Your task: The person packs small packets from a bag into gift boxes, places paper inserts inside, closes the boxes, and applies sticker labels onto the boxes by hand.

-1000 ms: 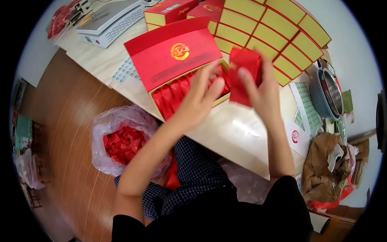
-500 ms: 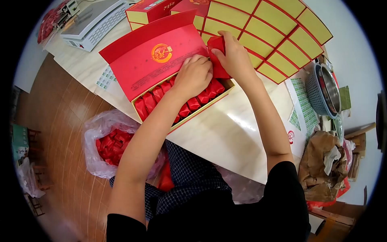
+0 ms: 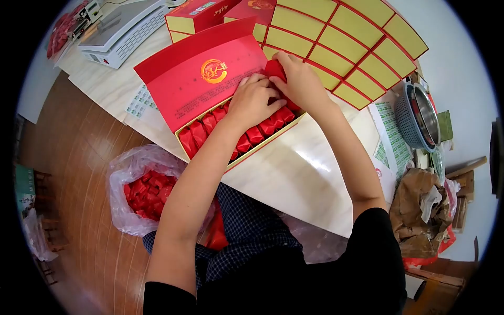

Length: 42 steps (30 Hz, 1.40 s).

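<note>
An open red gift box [image 3: 184, 137] with a raised red lid [image 3: 205, 73] lies on the pale table, packed with rows of small red packets [image 3: 198, 132]. My left hand [image 3: 253, 101] presses down on the packets near the box's far end. My right hand [image 3: 299, 81] grips a red packet [image 3: 274, 68] and pushes it into the box's far corner, touching my left fingers.
A yellow divider tray with red ribs [image 3: 346, 47] lies behind the box. More red boxes [image 3: 197, 13] and a white machine [image 3: 123, 29] stand at the back. A clear bag of red packets [image 3: 144, 191] sits on the floor at left. A metal bowl in a basket [image 3: 420, 118] and a brown bag [image 3: 417, 212] are at right.
My right hand brought the red packet down from in front of the tray into the box's far corner. My left hand moved along the packets to meet it.
</note>
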{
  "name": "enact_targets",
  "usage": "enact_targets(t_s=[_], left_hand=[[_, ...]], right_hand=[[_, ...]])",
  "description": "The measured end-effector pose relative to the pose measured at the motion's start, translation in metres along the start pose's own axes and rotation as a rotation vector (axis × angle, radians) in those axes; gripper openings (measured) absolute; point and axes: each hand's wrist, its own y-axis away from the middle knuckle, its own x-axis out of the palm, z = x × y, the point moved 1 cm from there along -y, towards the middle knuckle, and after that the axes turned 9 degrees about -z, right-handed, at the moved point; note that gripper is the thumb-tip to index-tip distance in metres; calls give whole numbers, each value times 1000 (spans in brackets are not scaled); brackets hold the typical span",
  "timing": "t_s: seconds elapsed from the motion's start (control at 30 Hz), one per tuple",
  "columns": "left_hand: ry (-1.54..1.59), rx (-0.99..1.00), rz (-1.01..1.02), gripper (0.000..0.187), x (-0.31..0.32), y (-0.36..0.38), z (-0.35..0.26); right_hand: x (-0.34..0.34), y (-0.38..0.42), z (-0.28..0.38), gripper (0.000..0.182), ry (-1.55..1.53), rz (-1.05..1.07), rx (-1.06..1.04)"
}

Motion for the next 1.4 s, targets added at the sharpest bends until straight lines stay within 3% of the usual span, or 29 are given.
enact_targets(t_s=[0.33, 0.73, 0.97, 1.2, 1.27, 1.33, 1.4], left_hand=[[-46, -41, -192, 17, 1, -2, 4], [-149, -34, -233, 16, 3, -3, 3], [-112, -72, -285, 13, 3, -4, 8], [-44, -86, -269, 10, -1, -2, 7], [-13, 20, -199, 8, -4, 0, 5], [60, 22, -102, 8, -7, 0, 3], [134, 24, -5, 8, -9, 1, 0]], right_hand=[[2, 3, -16, 24, -240, 58, 51], [2, -17, -19, 25, -182, 246, 12], [13, -12, -16, 30, -181, 227, 65], [36, 5, -26, 41, -120, 122, 25], [35, 4, -27, 45, -114, 134, 25], [33, 2, -26, 50, -164, 274, 152], [33, 4, -23, 50, -187, 270, 175]])
